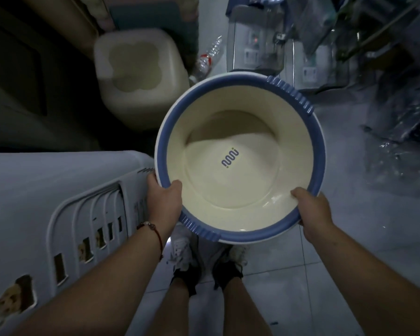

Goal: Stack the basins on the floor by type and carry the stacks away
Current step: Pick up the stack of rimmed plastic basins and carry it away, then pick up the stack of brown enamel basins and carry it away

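Observation:
A round cream basin with a blue rim (238, 166) hangs in the air in front of me, above my feet. It has ribbed blue grips at its far right and near left, and a small blue logo on its bottom. My left hand (164, 200) grips the near-left rim, thumb inside the bowl. My right hand (310, 209) grips the near-right rim the same way. Whether more basins are nested beneath it is hidden.
A pale slotted plastic crate with pictures (58, 209) stands close on my left. A cream square stool or bin (136, 69) sits ahead on the left. Clear containers and wrapped goods (257, 37) crowd the far right. Plastic bottles (206, 59) lie on the tiled floor (313, 275).

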